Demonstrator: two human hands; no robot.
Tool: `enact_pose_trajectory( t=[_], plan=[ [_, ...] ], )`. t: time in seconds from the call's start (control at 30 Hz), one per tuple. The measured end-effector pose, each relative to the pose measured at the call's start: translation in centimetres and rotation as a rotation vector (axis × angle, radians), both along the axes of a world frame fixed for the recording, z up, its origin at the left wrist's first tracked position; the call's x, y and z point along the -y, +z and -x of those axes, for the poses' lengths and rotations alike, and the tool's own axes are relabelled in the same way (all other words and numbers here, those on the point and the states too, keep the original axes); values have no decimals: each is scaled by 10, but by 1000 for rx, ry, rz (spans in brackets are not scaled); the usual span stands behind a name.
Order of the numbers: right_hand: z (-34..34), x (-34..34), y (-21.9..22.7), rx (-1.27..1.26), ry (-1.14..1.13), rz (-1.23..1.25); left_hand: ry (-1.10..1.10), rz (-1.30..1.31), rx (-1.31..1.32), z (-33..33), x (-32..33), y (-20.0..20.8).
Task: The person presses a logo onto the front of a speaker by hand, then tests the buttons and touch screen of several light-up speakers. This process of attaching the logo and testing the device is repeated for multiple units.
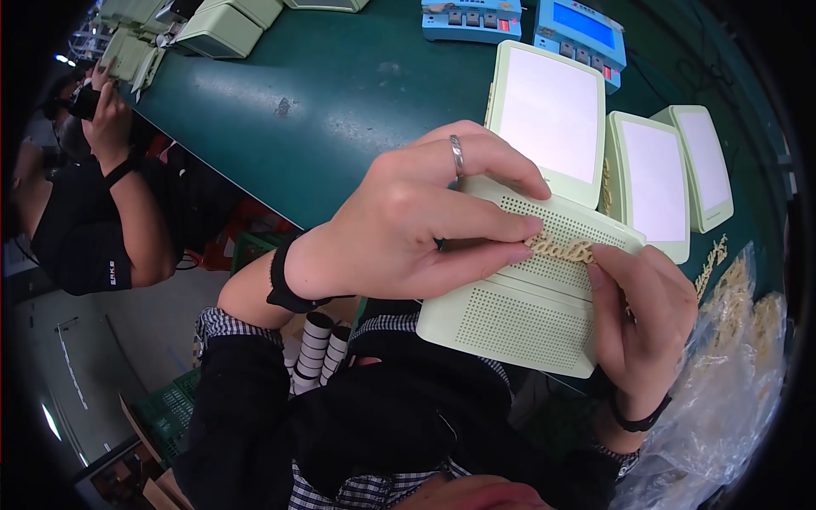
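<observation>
A cream cursive lettering piece [561,248] is pinched at its left end by the thumb and forefinger of my left hand [399,217]. The fingertips of my right hand [644,314] close on its other end. Beneath it lies a pale green plastic casing [520,333] with two panels of small round holes. I cannot tell whether the piece touches the casing. Just beyond stands a pale green unit with a white front panel [551,115]. Similar units, a middle one [654,178] and a right one [707,170], stand beside it.
Two light blue devices, one with buttons [472,21] and one with a screen [586,34], sit at the table's far side. A clear plastic bag [710,408] of cream pieces lies right. Black-and-white cylinders [316,348] stand below the green tabletop [314,93]. Left, another person's hand [109,123] is raised.
</observation>
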State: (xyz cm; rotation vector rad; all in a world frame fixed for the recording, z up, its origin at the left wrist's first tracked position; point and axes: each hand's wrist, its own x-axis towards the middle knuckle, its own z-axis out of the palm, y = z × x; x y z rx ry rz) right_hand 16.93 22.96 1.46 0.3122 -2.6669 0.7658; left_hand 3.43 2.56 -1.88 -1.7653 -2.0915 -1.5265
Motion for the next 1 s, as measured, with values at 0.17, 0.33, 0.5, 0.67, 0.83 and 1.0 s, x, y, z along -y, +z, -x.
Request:
enact_pose_trajectory(
  t=[0.17, 0.33, 0.5, 0.67, 0.83, 1.0],
  plan=[
    [0, 1, -3, -1, 2, 4, -37, 0, 4, 3, 2, -4],
    [4, 7, -3, 7, -1, -48, -1, -14, 340, 3, 10, -7],
    [-7, 9, -8, -12, -53, -41, -48, -51, 325, -6, 7, -15],
    [-7, 11, -11, -21, -74, -37, -61, -86, 291, -7, 8, -22],
    [-3, 12, -7, 6, -88, -28, -54, -81, 323, -4, 6, -20],
    [0, 9, -4, 12, -76, -35, -47, -103, 292, -2, 3, -19]
  ],
)
